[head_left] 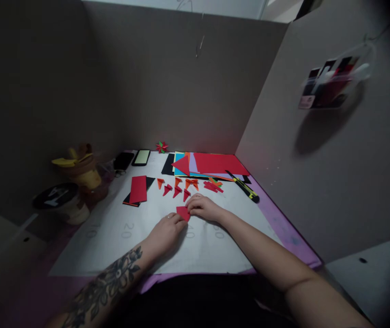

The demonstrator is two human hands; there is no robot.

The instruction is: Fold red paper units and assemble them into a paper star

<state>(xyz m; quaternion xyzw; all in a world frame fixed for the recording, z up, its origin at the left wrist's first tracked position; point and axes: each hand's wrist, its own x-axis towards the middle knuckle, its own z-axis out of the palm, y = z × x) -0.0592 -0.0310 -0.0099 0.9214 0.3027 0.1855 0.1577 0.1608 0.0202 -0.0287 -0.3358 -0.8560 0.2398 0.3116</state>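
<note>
Between my two hands a small red paper piece [183, 212] lies on the white sheet. My left hand [168, 230] has its fingers closed at the paper's lower edge. From the right, my right hand [204, 207] pinches the paper's right side, with the thumb and fingers together. Just beyond my hands are several small folded red paper pieces [177, 191] and several folded orange paper pieces [160, 182]. Red paper strips [213, 187] lie to the right of them.
Coloured paper sheets [220, 164] are stacked at the back, with a yellow-black utility knife [244, 187] beside them. At left are red and black rectangles [138, 189], a phone [141, 157], a paper flower [161, 146] and a lidded cup [61, 202]. Grey walls enclose the table.
</note>
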